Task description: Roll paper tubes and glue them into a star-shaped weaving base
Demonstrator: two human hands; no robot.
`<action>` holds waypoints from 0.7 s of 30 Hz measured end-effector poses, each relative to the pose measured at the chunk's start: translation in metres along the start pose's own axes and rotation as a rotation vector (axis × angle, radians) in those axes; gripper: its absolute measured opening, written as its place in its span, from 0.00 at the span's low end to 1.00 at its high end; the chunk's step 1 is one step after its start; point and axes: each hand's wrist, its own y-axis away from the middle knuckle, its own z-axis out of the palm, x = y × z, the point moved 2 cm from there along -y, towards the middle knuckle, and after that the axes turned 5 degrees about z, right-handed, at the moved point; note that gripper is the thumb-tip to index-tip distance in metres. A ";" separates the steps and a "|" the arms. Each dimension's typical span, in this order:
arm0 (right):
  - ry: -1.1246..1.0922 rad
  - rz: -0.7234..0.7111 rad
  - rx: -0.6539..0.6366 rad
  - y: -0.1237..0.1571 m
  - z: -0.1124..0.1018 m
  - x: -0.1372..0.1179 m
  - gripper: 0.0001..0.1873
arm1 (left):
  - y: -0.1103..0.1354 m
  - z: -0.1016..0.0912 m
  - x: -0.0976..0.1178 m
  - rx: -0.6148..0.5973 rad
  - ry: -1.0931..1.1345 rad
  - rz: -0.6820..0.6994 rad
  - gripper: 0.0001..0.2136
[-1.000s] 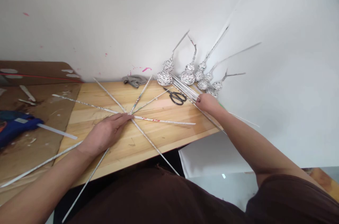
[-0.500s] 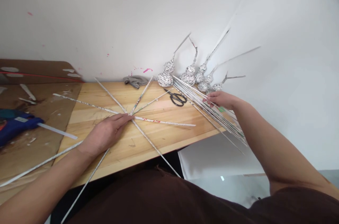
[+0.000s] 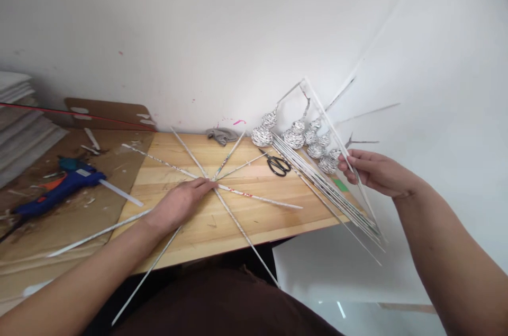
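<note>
My left hand [image 3: 180, 201] lies low over the table, its fingers closed at the point where several rolled-paper sticks [image 3: 260, 198] cross in a star. The fingertips and palm cover part of that crossing. To the right, my right hand [image 3: 373, 171] pinches a single white paper stick [image 3: 330, 125], raised at a slant with its upper end toward the wall. Below and left of this hand lies a bundle of paper sticks [image 3: 323, 180], some jutting past the table edge. Black-handled scissors [image 3: 279, 166] rest between the star and the bundle.
Several woven paper gourds [image 3: 262, 136] with stick stems stand along the wall. A grey cloth [image 3: 222, 136] lies at the table's back edge. On cardboard [image 3: 115, 182] to the left is a blue glue gun [image 3: 65, 193]; a stack of boards [image 3: 24, 135] stands behind it.
My right hand has come away from the bundle, moving right and lifting one paper stick out. My left hand stays at the star's centre. The view has shifted toward the left.
</note>
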 end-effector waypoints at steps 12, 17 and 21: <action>-0.237 -0.513 0.087 -0.051 0.121 -0.092 0.05 | -0.002 -0.009 0.007 0.045 -0.040 0.075 0.22; -0.392 -0.695 0.077 -0.070 0.149 -0.127 0.10 | -0.002 -0.009 0.003 0.021 0.006 0.015 0.24; -0.450 -0.790 0.033 -0.070 0.178 -0.135 0.13 | -0.001 -0.007 -0.002 0.049 0.075 -0.020 0.20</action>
